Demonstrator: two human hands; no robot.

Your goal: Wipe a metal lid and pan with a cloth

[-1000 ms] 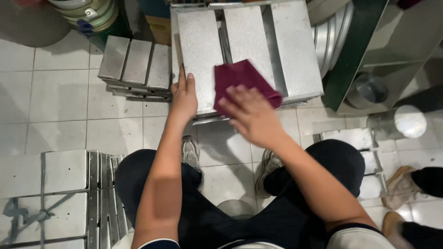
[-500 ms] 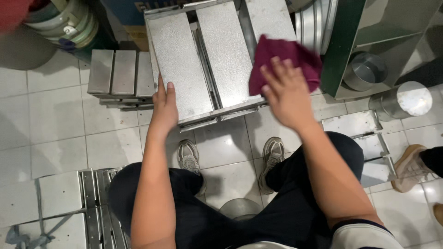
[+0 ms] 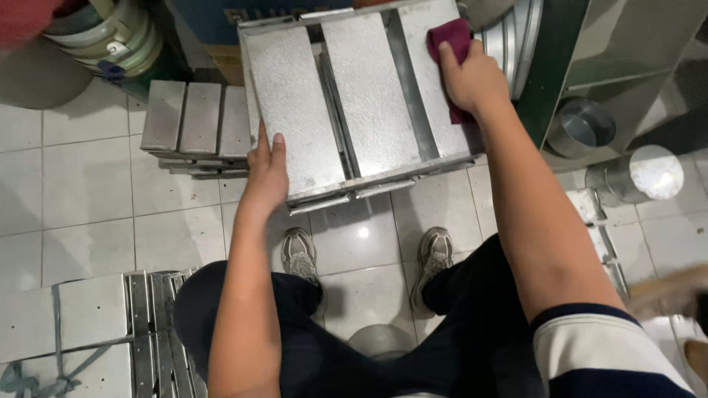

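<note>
Our left hand point(image 3: 267, 166) lies flat, steadying the slatted metal panel point(image 3: 354, 103) on the floor; our right hand point(image 3: 472, 77) presses a soft maroon cloth point(image 3: 451, 38) at its far corner. Stiff, probably sharp-edged: grip the frame.

Right hand point(image 3: 472, 77) is covering most of maroon cloth point(image 3: 451, 38); only upper part and small piece under wrist are showing. Far end of metal slatted frame point(image 3: 354, 110) is running out of picture at 12 o'clock. Green-banded drum point(image 3: 103, 33) at 11 o'clock is being cut by top edge. Blurred shape point(image 3: 671, 291) at 4 o'clock is not readable. Tied metal stack point(image 3: 66, 332) at 8 o'clock is leaving picture at left and bottom edges.
</note>
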